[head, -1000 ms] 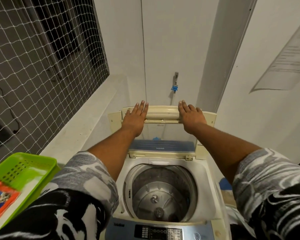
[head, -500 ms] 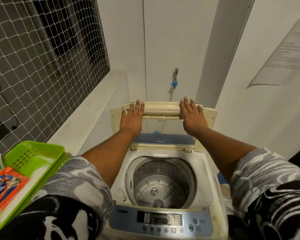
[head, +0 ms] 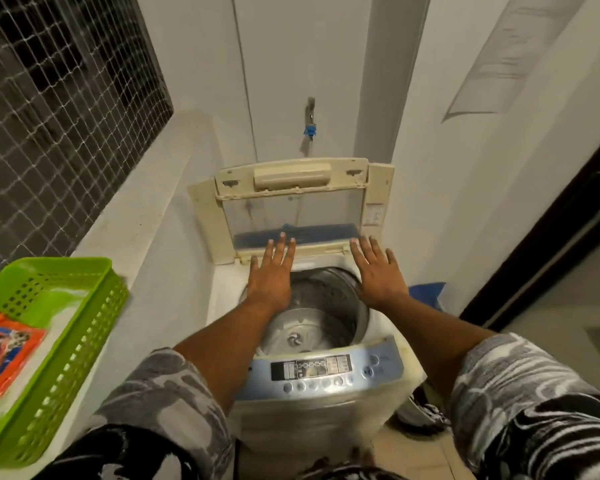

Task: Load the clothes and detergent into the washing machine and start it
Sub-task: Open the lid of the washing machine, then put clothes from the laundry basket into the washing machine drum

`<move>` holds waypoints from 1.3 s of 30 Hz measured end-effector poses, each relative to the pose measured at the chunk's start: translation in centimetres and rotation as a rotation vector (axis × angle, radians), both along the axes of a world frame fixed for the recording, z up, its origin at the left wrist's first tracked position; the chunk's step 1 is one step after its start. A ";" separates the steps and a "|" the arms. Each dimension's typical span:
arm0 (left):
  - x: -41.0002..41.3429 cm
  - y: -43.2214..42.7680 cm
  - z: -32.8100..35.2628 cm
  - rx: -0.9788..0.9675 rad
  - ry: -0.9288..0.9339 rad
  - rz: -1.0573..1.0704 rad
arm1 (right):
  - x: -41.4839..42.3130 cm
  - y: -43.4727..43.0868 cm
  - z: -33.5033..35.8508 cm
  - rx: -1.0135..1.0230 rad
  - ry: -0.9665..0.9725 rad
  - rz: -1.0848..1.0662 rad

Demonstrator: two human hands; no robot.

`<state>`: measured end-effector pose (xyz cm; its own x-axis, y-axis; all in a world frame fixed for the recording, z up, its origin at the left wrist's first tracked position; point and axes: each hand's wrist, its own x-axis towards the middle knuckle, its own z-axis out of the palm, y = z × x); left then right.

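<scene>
White top-load washing machine (head: pixel 312 424) stands against the wall, folding lid (head: pixel 291 206) raised upright, steel drum (head: pixel 312 320) exposed with no clothes visible inside. Green plastic basket (head: pixel 49 341) sits on the ledge to the left, holding an orange detergent packet (head: pixel 4 351). Left hand (head: pixel 271 275) and right hand (head: pixel 378 275) hover over the drum, fingers spread, grasping nothing
</scene>
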<state>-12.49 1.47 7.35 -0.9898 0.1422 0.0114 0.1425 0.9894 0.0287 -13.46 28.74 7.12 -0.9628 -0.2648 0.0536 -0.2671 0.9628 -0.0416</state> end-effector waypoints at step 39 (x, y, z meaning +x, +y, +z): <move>5.2 47.8 -31.8 0.106 -0.704 -0.122 | 7.7 43.5 -34.5 -0.080 -0.878 -0.262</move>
